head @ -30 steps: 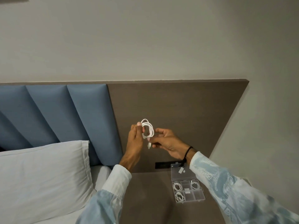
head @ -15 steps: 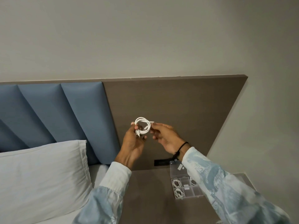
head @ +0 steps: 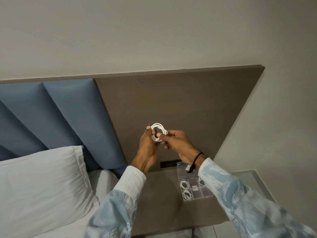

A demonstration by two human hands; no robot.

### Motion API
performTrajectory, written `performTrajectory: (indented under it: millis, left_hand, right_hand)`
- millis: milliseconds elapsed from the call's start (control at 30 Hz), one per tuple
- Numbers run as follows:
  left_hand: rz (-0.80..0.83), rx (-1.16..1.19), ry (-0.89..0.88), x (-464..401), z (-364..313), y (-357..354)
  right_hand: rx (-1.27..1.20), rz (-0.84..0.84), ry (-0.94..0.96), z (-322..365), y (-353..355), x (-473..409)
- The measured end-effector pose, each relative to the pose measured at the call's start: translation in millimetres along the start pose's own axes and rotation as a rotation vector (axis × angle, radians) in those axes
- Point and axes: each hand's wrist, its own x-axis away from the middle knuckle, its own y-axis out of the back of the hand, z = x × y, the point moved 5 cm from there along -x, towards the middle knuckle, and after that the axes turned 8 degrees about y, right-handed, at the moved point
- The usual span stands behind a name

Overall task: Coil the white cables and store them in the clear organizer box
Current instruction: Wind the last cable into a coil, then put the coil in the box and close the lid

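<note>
At the centre of the frame your left hand [head: 147,148] and right hand [head: 178,143] both pinch the small coiled white cable [head: 158,133], raised before the brown wooden panel [head: 180,103]. The clear plastic compartmented organizer box [head: 195,196] lies open at lower right on the brown bedside table [head: 159,203], with white coils in its left compartments.

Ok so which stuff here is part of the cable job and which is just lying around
Part of the job:
cable coil, held by left hand and right hand
organizer box, open
stored coils

Just lying about:
pillow
headboard
nightstand
wristband
</note>
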Motion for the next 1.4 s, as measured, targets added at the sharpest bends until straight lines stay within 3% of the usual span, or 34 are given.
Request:
performTrajectory:
  millis: [233,367,500,600,767,900,1100,1300,1400]
  left_hand:
    - [0.01,-0.233,0.219,-48.9,88.4,-18.2]
    - [-0.118,-0.425,0.261,-88.1,167.5,-22.8]
    - [-0.147,-0.536,0.178,-129.4,253.2,-22.2]
    - [-0.08,-0.691,0.145,-166.7,324.5,-12.6]
    - [-0.135,-0.803,0.308,-227.2,451.6,0.5]
    - [-0.197,-0.949,0.332,-253.8,524.7,8.2]
    - [-0.209,-1.122,0.248,-272.2,563.2,6.5]
    - [-0.13,-1.221,0.174,-277.0,560.9,-1.2]
    - [-0.054,-1.333,0.12,-273.6,563.8,-6.9]
  right_hand:
    - [0.288,-0.049,-0.087,-63.8,72.5,-17.1]
    - [0.176,-0.191,-0.263,-131.5,130.0,-23.9]
    - [0.069,-0.316,-0.494,-223.8,198.5,-37.4]
    - [0.073,-0.389,-0.589,-299.8,248.8,-49.9]
    - [-0.006,-0.386,-0.754,-437.5,320.5,-60.8]
    - [0.168,-0.337,-0.826,-517.3,366.6,-55.0]
    - [0.421,-0.289,-0.755,-553.3,384.6,-56.5]
    - [0.827,-0.173,-0.484,-551.3,388.3,-74.1]
    - [0.872,-0.16,-0.421,-551.0,390.0,-75.5]
